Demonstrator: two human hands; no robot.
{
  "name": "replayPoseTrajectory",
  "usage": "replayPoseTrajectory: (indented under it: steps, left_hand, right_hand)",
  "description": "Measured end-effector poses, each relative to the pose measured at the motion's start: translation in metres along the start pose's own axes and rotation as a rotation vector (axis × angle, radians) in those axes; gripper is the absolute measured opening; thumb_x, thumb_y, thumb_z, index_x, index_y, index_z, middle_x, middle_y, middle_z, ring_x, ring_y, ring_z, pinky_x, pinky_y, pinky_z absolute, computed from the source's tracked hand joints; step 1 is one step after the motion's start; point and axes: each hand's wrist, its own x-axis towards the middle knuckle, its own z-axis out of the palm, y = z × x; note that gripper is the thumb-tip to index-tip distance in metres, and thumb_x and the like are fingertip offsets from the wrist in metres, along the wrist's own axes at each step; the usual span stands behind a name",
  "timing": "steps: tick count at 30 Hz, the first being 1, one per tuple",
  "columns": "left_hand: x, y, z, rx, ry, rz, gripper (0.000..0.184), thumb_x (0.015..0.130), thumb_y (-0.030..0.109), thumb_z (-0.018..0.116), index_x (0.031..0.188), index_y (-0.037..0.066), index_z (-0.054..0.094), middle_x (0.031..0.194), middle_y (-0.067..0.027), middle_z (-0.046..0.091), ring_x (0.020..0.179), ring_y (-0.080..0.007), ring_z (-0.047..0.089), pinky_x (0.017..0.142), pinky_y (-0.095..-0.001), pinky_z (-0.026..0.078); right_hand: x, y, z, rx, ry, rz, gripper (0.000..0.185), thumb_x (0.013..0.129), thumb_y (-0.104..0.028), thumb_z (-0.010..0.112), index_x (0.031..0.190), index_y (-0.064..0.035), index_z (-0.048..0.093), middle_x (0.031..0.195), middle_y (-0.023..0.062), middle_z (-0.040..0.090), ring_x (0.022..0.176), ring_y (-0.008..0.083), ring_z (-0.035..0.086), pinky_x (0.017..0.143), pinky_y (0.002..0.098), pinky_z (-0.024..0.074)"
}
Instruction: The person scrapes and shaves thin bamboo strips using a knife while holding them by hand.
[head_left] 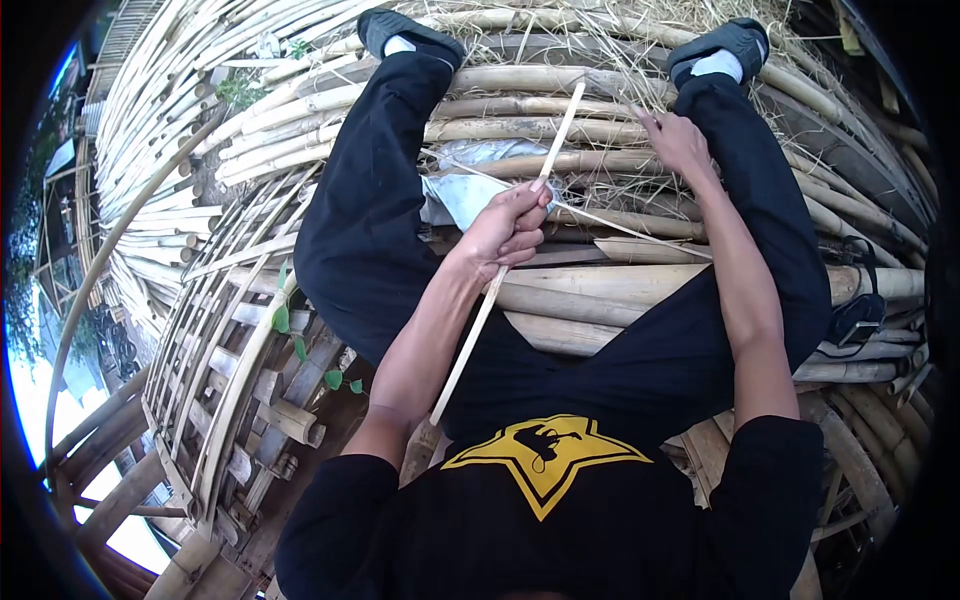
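Observation:
My left hand [508,228] is closed around a thin, pale bamboo strip [465,362]. The strip slants from beside my shirt up between my legs, its far end past my fist. My right hand [680,146], by my right shin, is closed on what looks like a knife [612,92]; its greyish blade points toward the strip's far end and blends with the straw. Another narrow strip [625,230] crosses behind my left hand. A pale cloth or plastic piece [460,198] lies just beyond that hand.
Stacked bamboo poles [590,282] lie under and around my legs, with straw and shavings [620,190] on them. A slatted bamboo frame [215,350] stands at left, near a curved pole [95,270]. A dark strapped object [858,312] lies at right.

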Motion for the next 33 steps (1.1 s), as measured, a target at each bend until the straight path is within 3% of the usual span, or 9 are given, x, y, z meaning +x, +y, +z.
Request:
replayPoseTrajectory:
  steps: [4,6,10,15,19,22,24,25,33]
  left_hand:
    - [0.007,0.008,0.0,0.045,0.081,0.071,0.022,0.102,0.026,0.039,0.088,0.01,0.046,0.053,0.007,0.025,0.033,-0.0024,0.02,0.028,-0.0196,0.015]
    - [0.015,0.011,-0.004,0.077,0.087,0.087,0.023,0.102,0.026,0.039,0.088,0.01,0.046,0.052,0.0075,0.024,0.032,-0.0018,0.021,0.027,-0.0187,0.016]
    - [0.01,0.011,0.0,0.141,0.115,0.092,0.023,0.102,0.027,0.04,0.087,0.01,0.046,0.053,0.0074,0.025,0.032,-0.0021,0.02,0.028,-0.0189,0.016]
    - [0.008,-0.001,-0.001,0.224,0.193,0.099,0.023,0.102,0.028,0.04,0.086,0.012,0.045,0.053,0.0074,0.025,0.034,-0.0023,0.02,0.029,-0.0195,0.016]
    - [-0.004,0.003,-0.003,0.257,0.097,0.081,0.023,0.102,0.029,0.041,0.086,0.012,0.045,0.053,0.0074,0.025,0.034,-0.0024,0.02,0.029,-0.0197,0.017]
    - [0.003,0.007,-0.007,0.187,0.222,0.132,0.024,0.102,0.029,0.04,0.087,0.011,0.047,0.053,0.0073,0.025,0.034,-0.0024,0.021,0.029,-0.0196,0.017]
    - [0.009,0.009,-0.003,0.259,0.205,0.129,0.024,0.102,0.028,0.04,0.087,0.011,0.047,0.053,0.0071,0.027,0.035,-0.0026,0.022,0.029,-0.0198,0.017]
    - [0.013,0.01,0.001,0.297,0.218,0.126,0.024,0.102,0.028,0.04,0.087,0.01,0.047,0.053,0.0071,0.027,0.035,-0.0026,0.022,0.03,-0.0199,0.017]
    - [0.009,-0.009,-0.002,0.568,0.34,0.161,0.024,0.102,0.027,0.041,0.086,0.009,0.045,0.054,0.008,0.029,0.037,-0.0022,0.021,0.032,-0.0209,0.017]
  right_hand:
    - [-0.006,-0.016,-0.026,0.229,0.007,0.065,0.067,0.093,-0.057,0.039,0.08,0.0033,0.064,0.075,0.0252,0.062,0.075,0.041,0.061,0.069,0.0472,0.0456]
    - [-0.023,-0.044,-0.019,0.317,-0.033,-0.151,0.065,0.093,-0.057,0.041,0.076,0.0028,0.061,0.063,0.0215,0.057,0.061,0.0383,0.052,0.062,0.0435,0.0422]
    - [-0.043,-0.08,-0.014,0.154,-0.232,-0.291,0.064,0.092,-0.057,0.043,0.073,0.0006,0.063,0.062,0.0218,0.057,0.063,0.0402,0.056,0.063,0.0465,0.0436]
    - [-0.039,-0.065,0.001,0.113,-0.222,-0.205,0.065,0.093,-0.058,0.039,0.076,-0.0015,0.067,0.073,0.0235,0.063,0.075,0.0406,0.062,0.07,0.049,0.0465]
    - [0.0,0.031,0.005,-0.066,-0.047,0.093,0.066,0.094,-0.057,0.035,0.083,0.0015,0.065,0.075,0.0273,0.059,0.08,0.0415,0.062,0.07,0.0486,0.0436]
    - [0.004,0.022,-0.006,0.236,0.092,0.111,0.064,0.095,-0.054,0.038,0.08,0.0062,0.057,0.065,0.0247,0.051,0.063,0.0379,0.05,0.064,0.0441,0.0406]
    - [-0.008,-0.021,-0.02,0.279,-0.086,-0.005,0.063,0.094,-0.053,0.041,0.078,0.0068,0.053,0.061,0.0209,0.045,0.058,0.0329,0.039,0.06,0.0425,0.038]
    - [-0.018,-0.043,-0.024,0.302,-0.134,-0.116,0.069,0.092,-0.059,0.041,0.072,0.0055,0.055,0.061,0.0213,0.052,0.061,0.0376,0.053,0.061,0.0435,0.0399]
    - [-0.045,-0.071,-0.001,0.106,-0.223,-0.223,0.065,0.092,-0.057,0.04,0.075,-0.0004,0.065,0.069,0.0246,0.06,0.073,0.0407,0.06,0.068,0.0498,0.045]
